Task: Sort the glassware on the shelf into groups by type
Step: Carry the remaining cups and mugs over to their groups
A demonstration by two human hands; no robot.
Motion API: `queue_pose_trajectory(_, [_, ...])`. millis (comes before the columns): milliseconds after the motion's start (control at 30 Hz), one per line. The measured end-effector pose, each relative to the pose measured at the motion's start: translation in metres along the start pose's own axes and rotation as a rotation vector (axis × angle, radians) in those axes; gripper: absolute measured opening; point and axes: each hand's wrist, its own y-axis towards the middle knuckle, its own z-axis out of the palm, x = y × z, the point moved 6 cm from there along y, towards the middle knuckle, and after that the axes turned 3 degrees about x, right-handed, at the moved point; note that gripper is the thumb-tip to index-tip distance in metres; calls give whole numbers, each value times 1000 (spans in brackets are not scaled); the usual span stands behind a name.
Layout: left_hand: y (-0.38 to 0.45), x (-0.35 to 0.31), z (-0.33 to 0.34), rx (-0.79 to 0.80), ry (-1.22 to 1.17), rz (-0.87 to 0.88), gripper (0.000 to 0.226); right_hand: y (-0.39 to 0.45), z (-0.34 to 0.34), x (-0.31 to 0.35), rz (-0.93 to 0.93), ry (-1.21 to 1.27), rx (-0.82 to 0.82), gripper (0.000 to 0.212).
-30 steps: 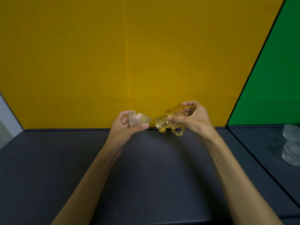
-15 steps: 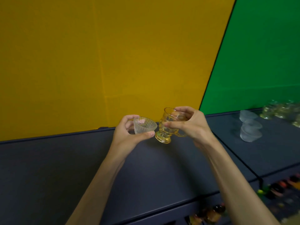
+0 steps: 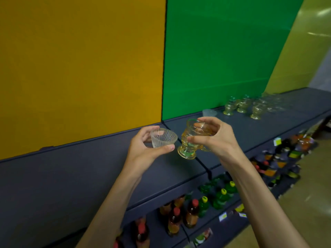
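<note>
Head view: left hand (image 3: pixel 143 151) pinches a clear ribbed glass cup (image 3: pixel 163 137); right hand (image 3: pixel 216 138) grips an amber footed glass mug (image 3: pixel 192 140) above the dark shelf (image 3: pixel 71 176).

ribbed cup (image 3: pixel 163 137): small, clear, flared, tilted, held above the dark shelf (image 3: pixel 71 169).
amber mug (image 3: pixel 192 139): footed, handled, tilted, held just beside it.
amber glasses (image 3: pixel 241 106): grouped upright farther right.
frosted cup (image 3: pixel 208 112): behind the mug.

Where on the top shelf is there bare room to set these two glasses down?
Bare shelf below the yellow panel, left of the left hand; also between the right hand and the amber cups. Crowded from those cups rightward.
</note>
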Motion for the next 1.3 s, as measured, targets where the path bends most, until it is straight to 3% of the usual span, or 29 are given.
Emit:
queue_pose_trajectory(300, [-23,-13,165,-8,79,-18,70,-27,-165,-53,-22,-78,-46,82])
queue_pose_trajectory(533, [-29,-23,251,-80,326,-47,74,-27,-260,-75,-35,-116,-65,72])
queue_pose_trajectory(1000, [65,-1,339,-242,899,-68,69,64,-356,-152,-36,-192,-58,78])
queue_pose_trajectory(1300, [146,25,381,-297,1174,-108,74,168,-378,-154,-80,-320,75,71])
